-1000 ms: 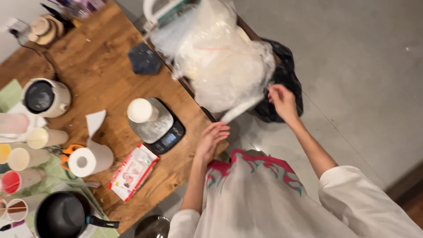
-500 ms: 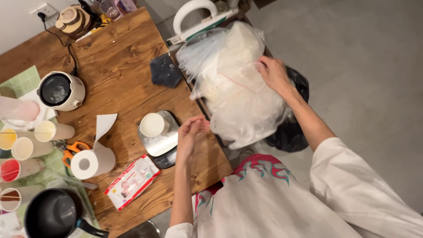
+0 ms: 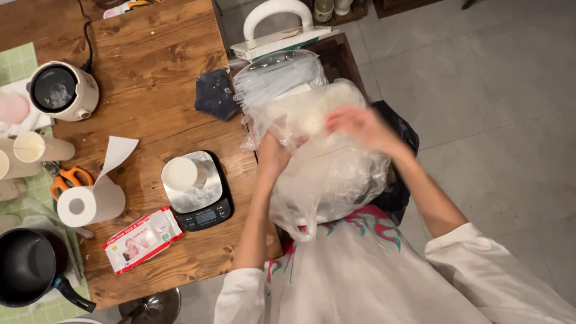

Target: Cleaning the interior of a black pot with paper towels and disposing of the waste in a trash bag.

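Observation:
A large clear plastic bag (image 3: 327, 174) full of white powder sits beside the wooden table (image 3: 156, 90), at its right edge. My left hand (image 3: 273, 157) grips the bag's left side near the top. My right hand (image 3: 360, 127) is blurred and rests on the bag's upper right part, fingers closed on the plastic. A paper cup (image 3: 180, 174) stands on a small kitchen scale (image 3: 201, 192) just left of my left arm.
On the table lie a paper towel roll (image 3: 90, 204), orange-handled scissors (image 3: 69, 179), a wet-wipe pack (image 3: 141, 239), a dark cloth (image 3: 216, 95), a white grinder-like appliance (image 3: 63, 90) and a black pot (image 3: 30, 267). A black bag (image 3: 399, 129) lies behind the plastic bag.
My left hand has left the table edge and taken hold of the bag's left side. My right hand has shifted across the bag's top. The view has tilted closer.

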